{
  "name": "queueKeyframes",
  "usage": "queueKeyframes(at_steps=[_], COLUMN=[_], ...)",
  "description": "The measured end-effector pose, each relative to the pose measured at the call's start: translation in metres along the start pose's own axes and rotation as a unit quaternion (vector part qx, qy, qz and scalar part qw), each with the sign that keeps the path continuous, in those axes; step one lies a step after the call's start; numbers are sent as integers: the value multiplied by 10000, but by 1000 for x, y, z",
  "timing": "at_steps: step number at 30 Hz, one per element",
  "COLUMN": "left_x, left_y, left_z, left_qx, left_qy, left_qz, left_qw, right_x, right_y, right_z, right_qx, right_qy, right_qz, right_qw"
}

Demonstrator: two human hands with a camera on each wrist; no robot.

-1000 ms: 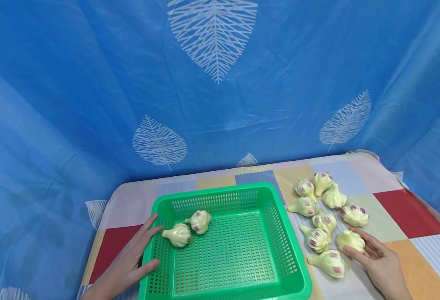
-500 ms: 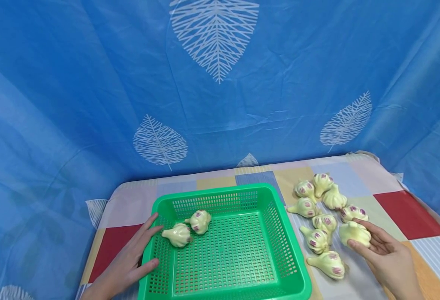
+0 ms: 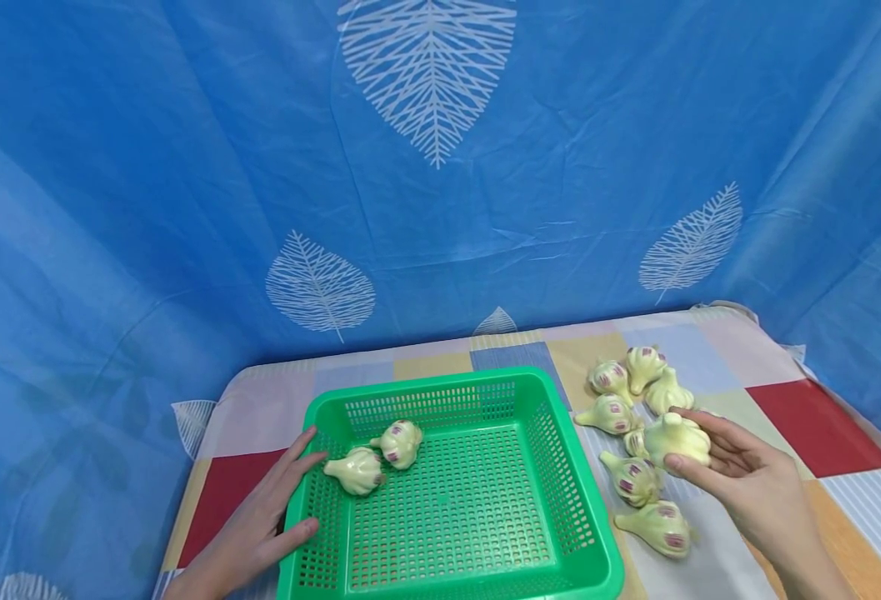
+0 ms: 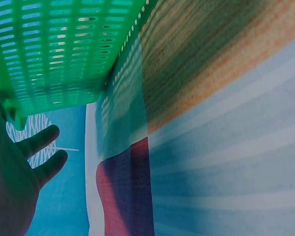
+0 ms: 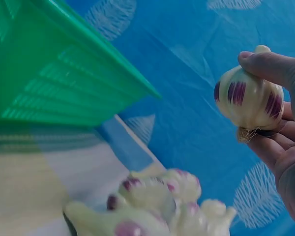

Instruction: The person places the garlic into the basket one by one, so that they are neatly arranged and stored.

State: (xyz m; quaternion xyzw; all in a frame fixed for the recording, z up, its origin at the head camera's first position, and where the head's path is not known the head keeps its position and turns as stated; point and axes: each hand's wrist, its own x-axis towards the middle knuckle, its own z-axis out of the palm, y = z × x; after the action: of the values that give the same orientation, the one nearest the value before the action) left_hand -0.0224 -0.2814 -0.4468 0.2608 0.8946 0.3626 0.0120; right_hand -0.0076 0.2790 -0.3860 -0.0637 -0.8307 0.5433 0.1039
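In the head view my right hand (image 3: pixel 748 475) grips a garlic bulb (image 3: pixel 676 440) between thumb and fingers, above the other bulbs. The right wrist view shows purple streaks on this held garlic bulb (image 5: pixel 248 98), its stem up and its roots down. My left hand (image 3: pixel 260 517) rests at the left rim of a green plastic basket (image 3: pixel 448 382), fingers extended over the edge. Two garlic bulbs, one glossy and pale (image 3: pixel 357 471), the other purple-marked (image 3: pixel 398 443), lie in the basket's left part. From the left wrist, that hand (image 4: pixel 19 182) appears under the basket's rim.
Several garlic bulbs (image 3: pixel 661 529) lie in a loose group right of the basket. Beneath everything is a patchwork tablecloth (image 3: pixel 793 425). A blue curtain (image 3: pixel 530 167) with white leaf prints hangs behind and at both sides.
My right hand has lifted its garlic bulb off the cloth, then moved it left and away from me, over the group. The left hand and basket have stayed put.
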Motion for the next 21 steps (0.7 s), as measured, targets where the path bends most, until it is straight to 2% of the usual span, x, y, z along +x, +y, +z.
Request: queueKeyframes(at_steps=[7, 11, 21], left_x=[0, 0, 0], left_y=[1, 2, 2], left_z=[-1, -1, -1], left_qx=[-15, -163, -133], left_qy=[9, 8, -31], left_qz=[-20, -66, -66], left_qw=[10000, 9998, 9999], right_x=[3, 5, 20], right_y=[-15, -23, -50], right_z=[25, 40, 72], right_qx=[-8, 209, 899], right_qy=[-413, -707, -1607], right_qz=[-590, -676, -956], right_qw=[9974, 9950, 9782])
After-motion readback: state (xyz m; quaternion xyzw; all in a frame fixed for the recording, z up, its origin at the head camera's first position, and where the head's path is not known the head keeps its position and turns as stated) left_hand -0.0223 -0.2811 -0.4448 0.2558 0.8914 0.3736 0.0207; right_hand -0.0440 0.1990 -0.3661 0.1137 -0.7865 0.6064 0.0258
